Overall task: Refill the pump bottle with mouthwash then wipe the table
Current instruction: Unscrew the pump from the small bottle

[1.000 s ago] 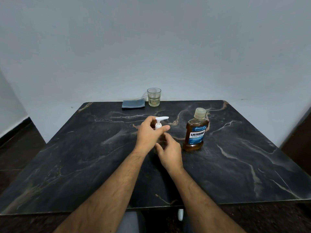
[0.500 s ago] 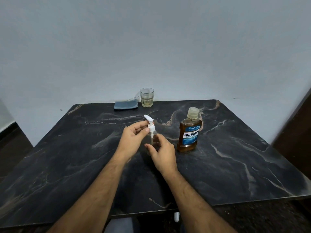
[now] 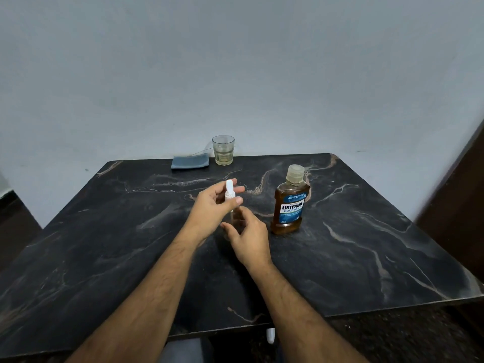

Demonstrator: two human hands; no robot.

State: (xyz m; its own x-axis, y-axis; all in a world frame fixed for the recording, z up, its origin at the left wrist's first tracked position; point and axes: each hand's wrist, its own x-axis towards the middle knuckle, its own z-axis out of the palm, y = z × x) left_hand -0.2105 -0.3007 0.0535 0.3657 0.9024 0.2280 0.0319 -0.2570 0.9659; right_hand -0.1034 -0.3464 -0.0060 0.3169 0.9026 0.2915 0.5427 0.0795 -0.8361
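Turned since half a second ago, the white pump head (image 3: 230, 191) now points away, pinched in the left hand (image 3: 209, 210). Right hand (image 3: 247, 238) fingers wrap the clear pump bottle (image 3: 235, 221) mid-desk (image 3: 366, 258), just left of the capped mouthwash (image 3: 289, 205).

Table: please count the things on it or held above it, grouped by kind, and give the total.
Bottles: 2, the pump bottle held by the left hand and right hand, and the mouthwash bottle.
Glasses: 1, the drinking glass.
Cloths: 1, the blue cloth.
Total: 4
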